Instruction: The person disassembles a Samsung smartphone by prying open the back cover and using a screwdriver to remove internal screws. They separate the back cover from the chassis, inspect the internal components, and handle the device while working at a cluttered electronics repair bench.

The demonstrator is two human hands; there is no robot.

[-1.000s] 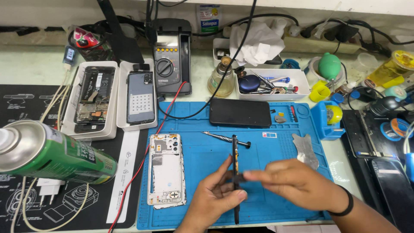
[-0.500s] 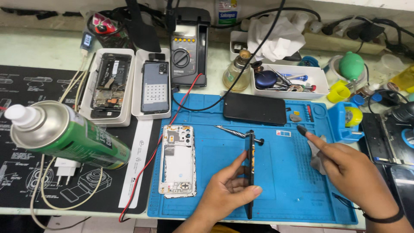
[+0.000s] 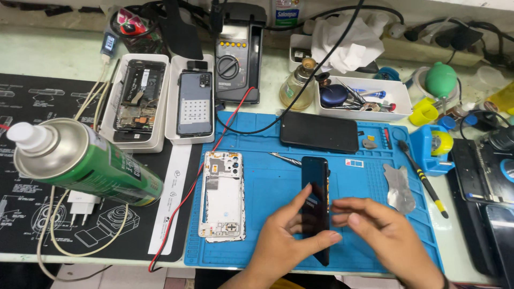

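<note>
— Workbench first: what sits where, biggest down?

— Green aerosol spray can with a white nozzle lies on its side at the left on the black printed mat, clear of the work area. The blue silicone repair mat takes the middle of the bench, so small parts stay put. On it lie a black phone face down and a white phone mid-frame with its back open.

— And the hands?

— Both meet on 1 thing, a slim black glossy phone panel, raised off the blue mat and stood nearly edge-on. The left hand grips it from below, thumb across the face. The right hand rests its fingertips at the panel's right edge, fingers loosely spread, not closed around it.

— Smaller bits?

— 2 white trays hold opened phones; metal tweezers lie just beside the panel.
</note>
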